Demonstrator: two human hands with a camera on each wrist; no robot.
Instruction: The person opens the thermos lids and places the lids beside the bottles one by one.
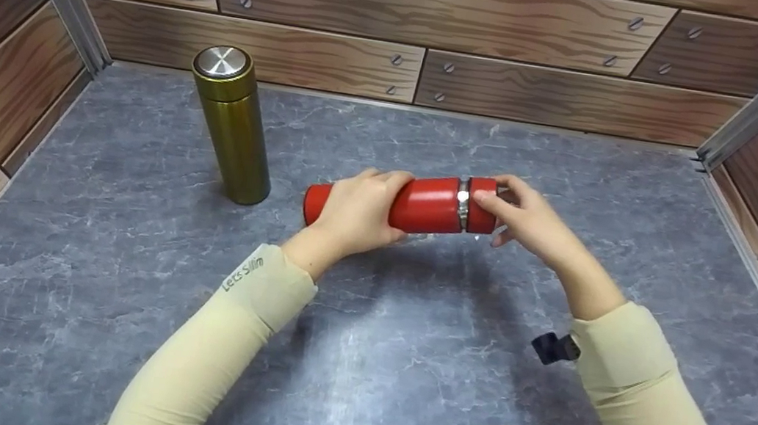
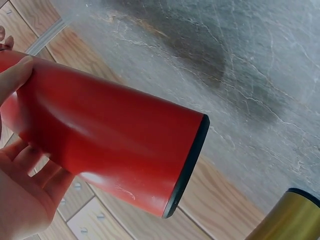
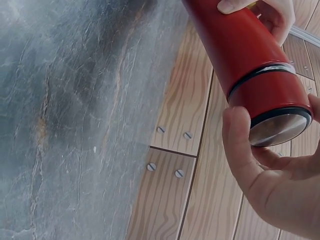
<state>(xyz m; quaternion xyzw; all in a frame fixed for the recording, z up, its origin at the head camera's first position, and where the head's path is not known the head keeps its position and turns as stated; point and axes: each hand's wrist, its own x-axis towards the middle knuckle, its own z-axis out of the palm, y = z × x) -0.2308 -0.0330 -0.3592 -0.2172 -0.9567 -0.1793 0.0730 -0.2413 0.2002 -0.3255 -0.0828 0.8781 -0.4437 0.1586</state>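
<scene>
A red thermos flask (image 1: 430, 205) lies almost level above the grey table, its base toward the left. My left hand (image 1: 360, 211) grips it round the middle of the body. Its black-edged base (image 2: 186, 167) shows in the left wrist view. The fingers and thumb of my right hand (image 1: 533, 225) hold the red lid (image 1: 482, 206) at the other end. Between lid and body shows a narrow silvery band (image 1: 462, 206). In the right wrist view the lid's shiny metal top (image 3: 281, 130) faces my right palm.
An olive-gold thermos (image 1: 232, 136) with a silver-topped lid stands upright at the back left. Wood-patterned walls (image 1: 437, 9) enclose the marbled table (image 1: 340, 385) at the back and sides. A small black device (image 1: 555, 348) juts from the right sleeve.
</scene>
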